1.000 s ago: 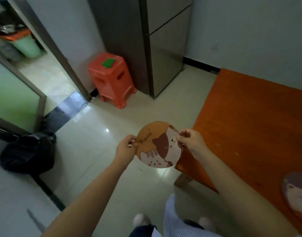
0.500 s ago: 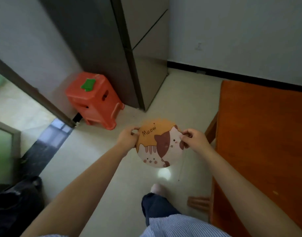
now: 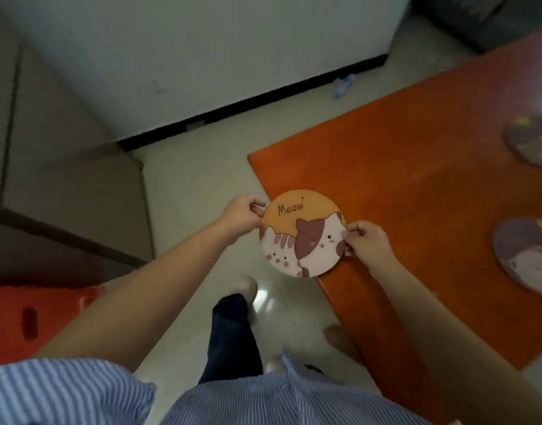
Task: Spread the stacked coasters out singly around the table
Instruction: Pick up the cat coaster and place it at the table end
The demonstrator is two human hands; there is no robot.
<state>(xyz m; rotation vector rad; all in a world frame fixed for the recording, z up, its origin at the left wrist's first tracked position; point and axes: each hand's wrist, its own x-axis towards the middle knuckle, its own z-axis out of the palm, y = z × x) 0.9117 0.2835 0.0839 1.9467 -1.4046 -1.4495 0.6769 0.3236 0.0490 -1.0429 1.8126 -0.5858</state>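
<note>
I hold a round orange coaster [image 3: 302, 234] printed with two cats and the word "Meow". My left hand [image 3: 243, 214] pinches its left rim and my right hand [image 3: 366, 239] pinches its right rim. The coaster hovers over the near left edge of the orange table [image 3: 417, 179], partly past the edge above the floor. I cannot tell whether more coasters lie stacked under it. Two purple coasters lie singly on the table at the right, one far [image 3: 530, 142] and one nearer [image 3: 526, 256].
A grey fridge [image 3: 64, 148] stands at the left, with a red plastic stool [image 3: 33, 320] below it. A white wall with a black skirting runs behind. My legs and feet are over the pale tiled floor [image 3: 196, 185] beside the table's corner.
The view has swung right, bringing the table's corner and two purple coasters into sight. Both hands carried the cat coaster from above the floor to over the table's left edge.
</note>
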